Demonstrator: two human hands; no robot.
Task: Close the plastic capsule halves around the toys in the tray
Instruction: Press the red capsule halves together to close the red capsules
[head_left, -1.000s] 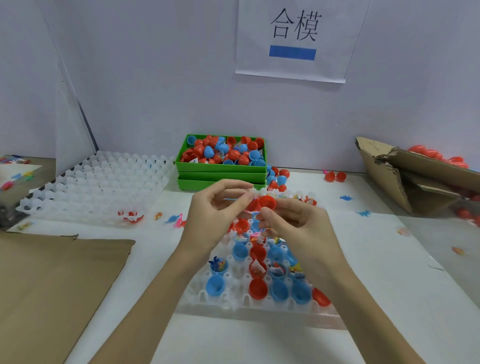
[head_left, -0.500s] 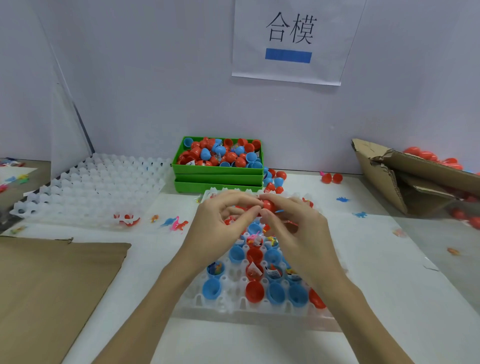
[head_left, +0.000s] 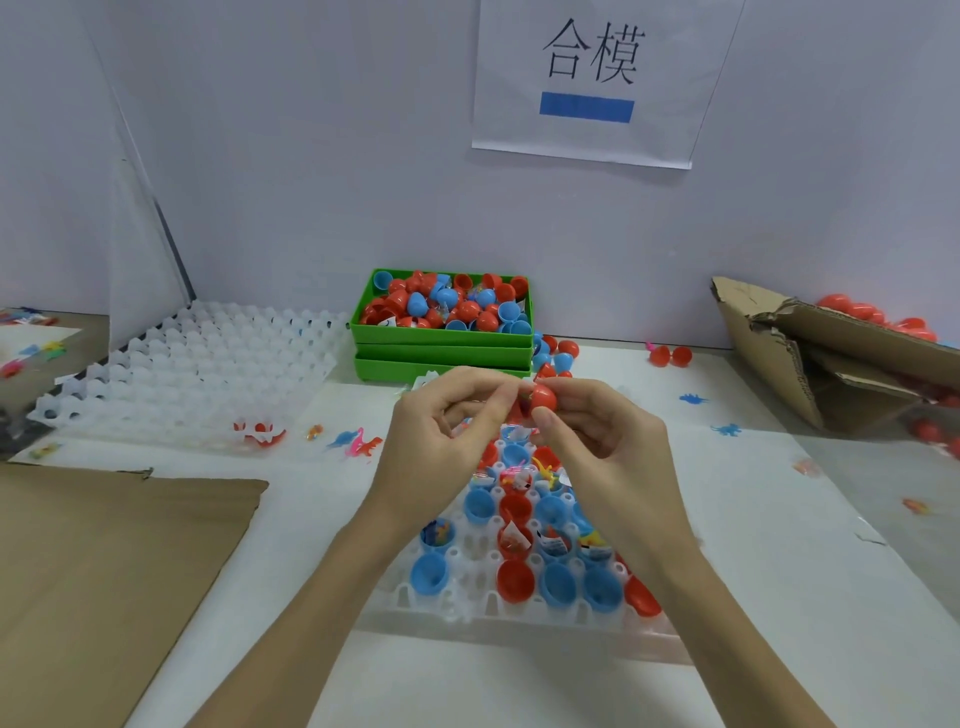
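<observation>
We judge the task far from done: the translucent white cell tray (head_left: 467, 605) on the white surface (head_left: 779, 545) holds mostly open red and blue halves. Both hands hover above it. Right hand (head_left: 602, 441) pinches the red plastic capsule (head_left: 543, 399); left hand (head_left: 447, 436) grips its hidden side, fingertips meeting.

Tray (head_left: 483, 613) before bin (head_left: 441, 338); empty tray (head_left: 182, 374) left; box (head_left: 831, 364) right; cardboard (head_left: 104, 571) front-left.
</observation>
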